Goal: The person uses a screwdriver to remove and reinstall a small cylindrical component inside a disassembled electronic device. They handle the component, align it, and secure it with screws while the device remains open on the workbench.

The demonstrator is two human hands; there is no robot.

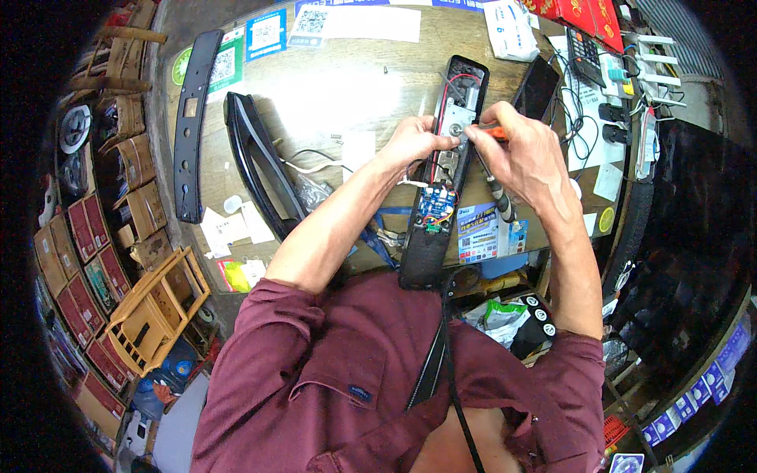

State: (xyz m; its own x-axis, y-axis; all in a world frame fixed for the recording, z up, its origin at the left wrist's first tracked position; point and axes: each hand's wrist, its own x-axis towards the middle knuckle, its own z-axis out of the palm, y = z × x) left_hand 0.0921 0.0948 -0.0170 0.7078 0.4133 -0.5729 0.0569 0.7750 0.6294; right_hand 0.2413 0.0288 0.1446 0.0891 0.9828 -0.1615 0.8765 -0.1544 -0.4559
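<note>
Right hand (516, 146), grip clenched on orange tool (497, 132), its tip lost among fingers, left hand (416, 142) at open black casing (423, 256) on counter (363, 114), left grip can't tell, blue board (438, 200) wiring too small to trace.

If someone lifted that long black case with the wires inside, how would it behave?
The black case would probably stay stiff, being one long, straight shell. Its thin coloured wires would likely flop or snag, as they loop loosely. The blue circuit board may be fragile, since it sits uncovered.
</note>
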